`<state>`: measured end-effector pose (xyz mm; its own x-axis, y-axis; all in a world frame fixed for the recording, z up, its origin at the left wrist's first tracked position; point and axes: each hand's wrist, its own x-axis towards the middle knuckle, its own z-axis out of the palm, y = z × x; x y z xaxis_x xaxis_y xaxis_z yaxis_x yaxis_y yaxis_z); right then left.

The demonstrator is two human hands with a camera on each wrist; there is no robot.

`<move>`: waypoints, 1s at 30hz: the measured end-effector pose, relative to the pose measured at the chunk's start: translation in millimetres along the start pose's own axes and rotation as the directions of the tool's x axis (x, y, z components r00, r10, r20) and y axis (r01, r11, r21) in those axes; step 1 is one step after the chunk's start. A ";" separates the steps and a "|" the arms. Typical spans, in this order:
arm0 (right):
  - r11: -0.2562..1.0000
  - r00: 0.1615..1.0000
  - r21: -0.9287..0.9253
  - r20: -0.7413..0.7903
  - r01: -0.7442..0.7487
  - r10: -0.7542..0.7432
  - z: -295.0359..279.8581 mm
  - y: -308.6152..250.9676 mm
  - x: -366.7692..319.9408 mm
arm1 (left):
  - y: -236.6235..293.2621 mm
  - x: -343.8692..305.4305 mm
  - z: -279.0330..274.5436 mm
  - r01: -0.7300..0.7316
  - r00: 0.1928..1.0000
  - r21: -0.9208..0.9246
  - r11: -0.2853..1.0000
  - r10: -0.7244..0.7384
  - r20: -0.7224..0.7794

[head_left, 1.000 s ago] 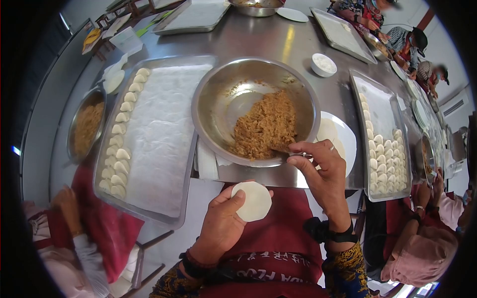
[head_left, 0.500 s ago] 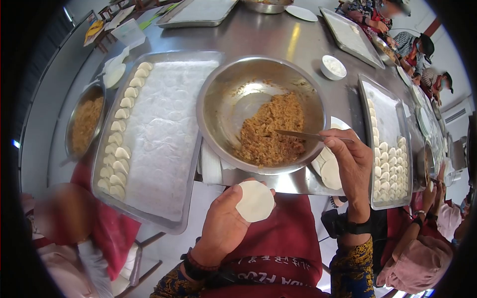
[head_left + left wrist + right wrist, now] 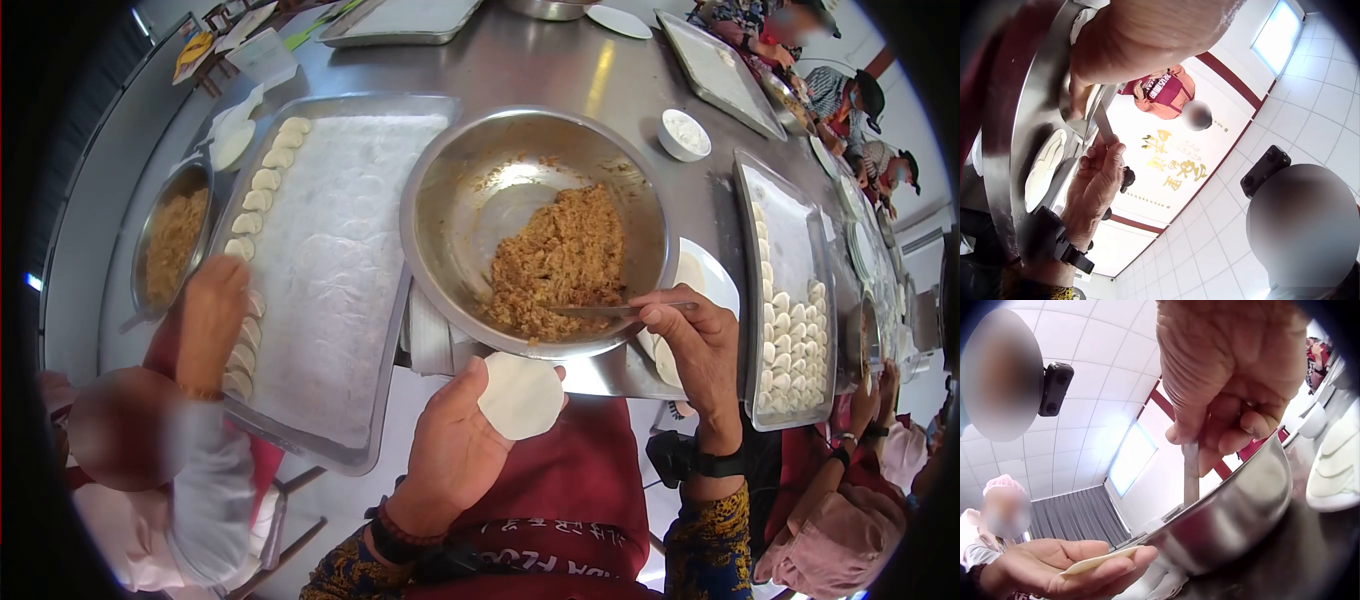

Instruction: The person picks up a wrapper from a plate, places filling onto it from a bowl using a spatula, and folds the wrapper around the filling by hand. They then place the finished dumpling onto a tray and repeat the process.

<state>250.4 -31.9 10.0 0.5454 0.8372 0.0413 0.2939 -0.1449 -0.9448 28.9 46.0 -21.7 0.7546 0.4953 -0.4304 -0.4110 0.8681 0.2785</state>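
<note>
In the head view my left hand point(image 3: 450, 465) is palm up below the bowl, with a round white dough wrapper point(image 3: 522, 397) lying across its fingers. The right wrist view shows the wrapper point(image 3: 1100, 561) from the side, resting on the nearly straight fingers. My right hand point(image 3: 700, 350) pinches the handle end of a flat metal spatula point(image 3: 592, 311) at the bowl's near right rim. Its blade reaches into the brown minced filling point(image 3: 560, 250), heaped in the right part of a large steel bowl point(image 3: 428, 190).
A white plate point(image 3: 722, 283) with stacked wrappers stands right of the bowl. Left is a papered tray point(image 3: 330, 435) with folded dumplings point(image 3: 280, 158); a neighbour's hand point(image 3: 215, 320) reaches over it. Another dumpling tray point(image 3: 748, 395) lies right, and a small white bowl point(image 3: 685, 135) behind.
My left thumb has moved off the wrapper's face to its edge. The spatula was lifted above the filling, then its blade came down into it. A neighbour's hand has come over the left tray.
</note>
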 end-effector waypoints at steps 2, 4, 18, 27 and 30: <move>0.999 1.000 0.041 0.004 -0.012 0.012 -0.9 2.0 -1.0 | 0.7 -0.4 3.2 -0.008 1.000 -0.008 1.000 0.008 -0.001; 0.996 1.000 0.081 0.009 -0.026 0.025 -1.8 2.6 -2.8 | 1.2 -0.6 3.6 -0.016 1.000 -0.016 1.000 0.016 -0.002; 0.952 0.979 0.242 -0.029 -0.188 0.201 4.7 6.2 -24.7 | 1.5 0.9 2.4 -0.048 0.999 0.022 0.999 0.048 0.020; 0.833 0.949 0.495 -0.053 -0.246 0.311 14.2 4.7 -37.1 | 5.4 -5.4 2.1 -0.054 0.998 -0.001 0.999 0.054 0.036; 0.902 0.973 0.391 -0.060 -0.182 0.222 14.7 2.3 -51.6 | 5.6 -7.6 1.2 -0.060 0.998 0.013 0.998 0.060 0.018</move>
<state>211.4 -67.6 0.9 0.6434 0.7507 -0.1501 -0.1406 -0.0768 -0.9871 21.5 47.1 -15.9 0.7375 0.5458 -0.3978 -0.4489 0.8362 0.3151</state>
